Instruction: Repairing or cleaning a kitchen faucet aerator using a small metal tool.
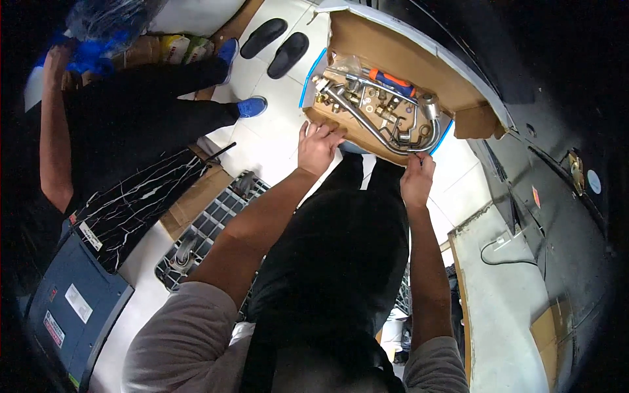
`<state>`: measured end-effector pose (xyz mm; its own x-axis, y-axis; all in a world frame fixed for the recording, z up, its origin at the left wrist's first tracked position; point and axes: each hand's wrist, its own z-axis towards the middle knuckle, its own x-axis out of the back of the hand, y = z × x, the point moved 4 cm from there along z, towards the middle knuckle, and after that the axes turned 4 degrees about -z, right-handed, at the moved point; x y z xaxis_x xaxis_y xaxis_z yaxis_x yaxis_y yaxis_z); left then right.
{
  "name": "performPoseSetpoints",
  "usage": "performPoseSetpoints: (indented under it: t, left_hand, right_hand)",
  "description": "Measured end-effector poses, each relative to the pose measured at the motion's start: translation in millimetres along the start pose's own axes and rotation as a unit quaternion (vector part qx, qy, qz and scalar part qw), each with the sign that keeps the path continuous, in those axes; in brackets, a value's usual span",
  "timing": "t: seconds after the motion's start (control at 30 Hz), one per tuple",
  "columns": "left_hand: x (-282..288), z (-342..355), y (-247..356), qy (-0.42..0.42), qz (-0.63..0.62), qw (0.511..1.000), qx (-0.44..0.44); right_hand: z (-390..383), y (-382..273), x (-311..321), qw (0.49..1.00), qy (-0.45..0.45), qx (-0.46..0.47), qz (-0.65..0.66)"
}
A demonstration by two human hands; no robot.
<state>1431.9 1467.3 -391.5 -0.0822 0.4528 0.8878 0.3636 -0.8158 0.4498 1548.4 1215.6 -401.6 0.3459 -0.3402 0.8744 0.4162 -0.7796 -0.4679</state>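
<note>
The person stands over a shallow cardboard box (367,39) of plumbing parts resting on the white tiled floor (268,141). The left hand (317,145) lies on the box's near edge, fingers curled over the cardboard rim. The right hand (418,177) pinches the lower bend of a curved chrome faucet pipe (367,128), which lies diagonally across the box among brass fittings (386,112) and an orange-handled tool (393,80). A second person in blue shoes (252,106) stands to the left, near a pair of black slippers (275,46).
</note>
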Motion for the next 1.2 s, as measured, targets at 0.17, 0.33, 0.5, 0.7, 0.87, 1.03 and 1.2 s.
performPoseSetpoints:
  t: [0.17,0.33,0.5,0.7,0.87,1.03,1.2]
  left_hand:
    - [-0.9,-0.4,-0.8,0.022,-0.007,1.0,0.016]
    - [-5.6,-2.1,-2.8,0.021,-0.019,0.999,0.017]
    - [-7.9,-4.6,-8.7,0.031,-0.019,0.999,0.016]
    - [-13.5,-9.3,-3.9,0.036,-0.01,0.999,0.023]
    - [-22.4,-10.9,-5.6,0.078,-0.019,0.996,0.036]
    - [-26.0,-20.7,3.2,0.092,-0.018,0.995,0.044]
    - [-29.4,-30.7,12.3,0.096,-0.022,0.992,0.077]
  right_hand:
    - [2.0,0.2,-0.3,1.0,-0.01,0.004,-0.001]
    - [1.7,1.7,4.5,0.999,-0.03,0.012,0.0]
    - [-1.4,3.1,-6.4,1.0,-0.019,0.013,0.015]
    - [-2.8,4.6,-3.7,1.0,-0.028,0.003,0.01]
    - [10.5,11.1,-4.3,0.998,-0.023,0.051,0.002]
    - [9.1,12.3,5.4,0.997,-0.068,0.034,-0.006]
    - [7.1,8.9,17.9,0.996,-0.08,0.035,0.001]
